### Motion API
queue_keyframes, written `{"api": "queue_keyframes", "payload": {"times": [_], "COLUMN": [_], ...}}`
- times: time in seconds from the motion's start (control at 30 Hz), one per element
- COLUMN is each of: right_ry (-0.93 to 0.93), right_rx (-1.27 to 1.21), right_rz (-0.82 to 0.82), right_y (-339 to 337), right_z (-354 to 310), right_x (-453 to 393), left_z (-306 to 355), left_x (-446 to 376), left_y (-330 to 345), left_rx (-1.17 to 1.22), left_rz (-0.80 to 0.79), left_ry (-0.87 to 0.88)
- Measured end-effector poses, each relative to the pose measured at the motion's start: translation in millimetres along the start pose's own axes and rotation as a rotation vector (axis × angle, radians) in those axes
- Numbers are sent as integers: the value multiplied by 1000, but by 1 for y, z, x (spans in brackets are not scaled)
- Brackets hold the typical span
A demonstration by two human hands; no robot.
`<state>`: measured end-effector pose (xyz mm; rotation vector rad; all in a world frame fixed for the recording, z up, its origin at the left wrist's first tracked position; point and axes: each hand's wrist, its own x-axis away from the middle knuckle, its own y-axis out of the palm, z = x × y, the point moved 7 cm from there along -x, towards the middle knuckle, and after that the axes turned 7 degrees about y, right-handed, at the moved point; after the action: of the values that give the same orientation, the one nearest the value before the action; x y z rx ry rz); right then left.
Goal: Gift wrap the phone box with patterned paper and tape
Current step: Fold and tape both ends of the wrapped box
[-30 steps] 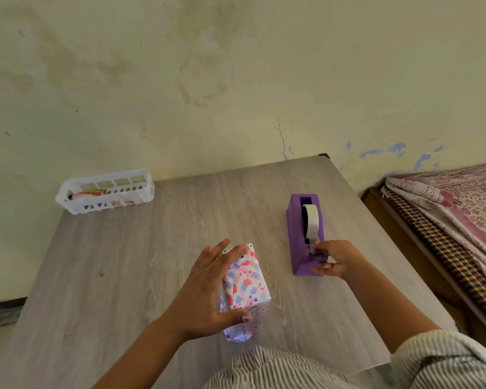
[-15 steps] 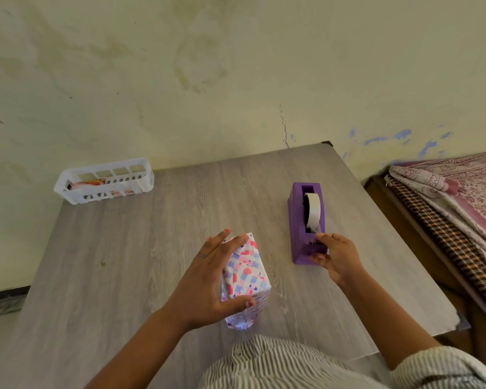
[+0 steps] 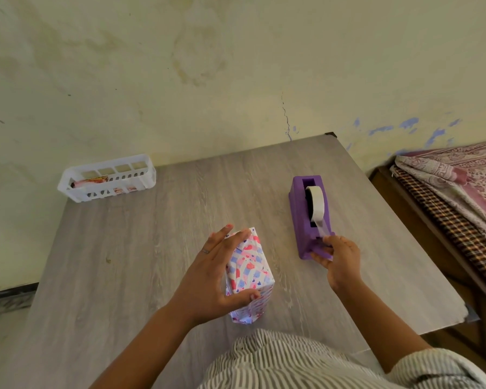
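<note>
Paper already covers the phone box, held on the bench under the left hand, near end seemingly unsealed, while right-hand fingers pinch tape at the dispenser.

Soft, even daylight fills the room, bright but without glare. Shadows are faint: a pale one lies on the surface under the left hand. The wide lens bends the surface's edges and stretches the striped sleeve at the bottom. Focus is fairly sharp, slightly soft toward the corners.
</note>
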<state>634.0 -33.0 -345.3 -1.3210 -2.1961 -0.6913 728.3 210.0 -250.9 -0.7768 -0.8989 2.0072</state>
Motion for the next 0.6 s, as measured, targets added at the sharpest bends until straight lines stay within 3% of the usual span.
{"api": "queue_keyframes", "payload": {"times": [0.4, 0.6], "right_ry": [-40, 4], "right_rx": [51, 233], "right_rz": [-10, -31], "right_y": [-3, -7], "right_z": [0, 3], "right_x": [-2, -5], "left_z": [-1, -1], "left_x": [-1, -1], "left_y": [0, -1], "left_rx": [5, -15], "left_rz": [13, 13], "left_ry": [-9, -7]}}
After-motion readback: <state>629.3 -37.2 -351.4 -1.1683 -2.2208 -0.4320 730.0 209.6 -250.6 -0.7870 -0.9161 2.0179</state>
